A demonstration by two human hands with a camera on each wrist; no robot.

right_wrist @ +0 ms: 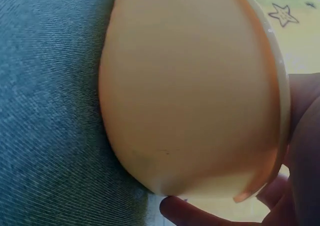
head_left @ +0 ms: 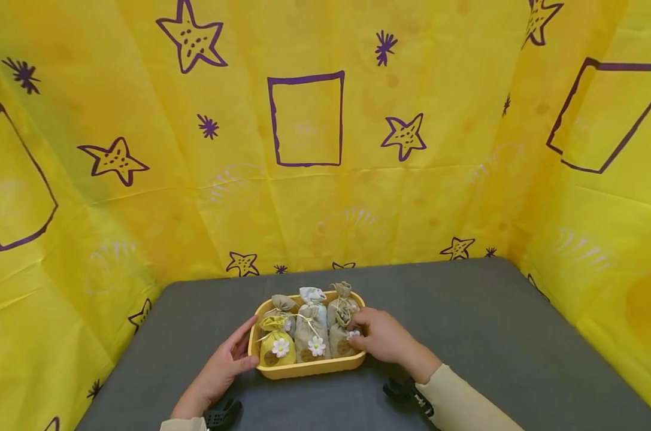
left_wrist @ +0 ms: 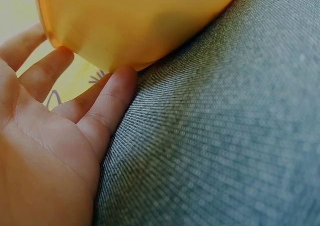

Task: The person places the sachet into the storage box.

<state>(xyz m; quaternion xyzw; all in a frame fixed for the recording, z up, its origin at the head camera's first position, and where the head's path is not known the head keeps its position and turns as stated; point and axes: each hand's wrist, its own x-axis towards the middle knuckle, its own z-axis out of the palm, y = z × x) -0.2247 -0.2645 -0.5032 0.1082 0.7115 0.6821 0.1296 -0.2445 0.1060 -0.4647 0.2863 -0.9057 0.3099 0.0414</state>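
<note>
A yellow plastic tray stands on the grey table and holds several small cloth sachet bags. A yellow bag with a white flower lies at its front left, and a beige bag with a white flower in the middle. My left hand lies against the tray's left wall with straight fingers. In the left wrist view those fingers touch the tray. My right hand grips the tray's right rim, fingers curled inside next to a beige bag. The right wrist view shows the tray and this hand curled over its rim.
Yellow sheets printed with purple stars and squares wall in the table at the back and on both sides. Grey table surface stretches wide to the right of the tray and less to the left. Black wrist mounts sit on both forearms.
</note>
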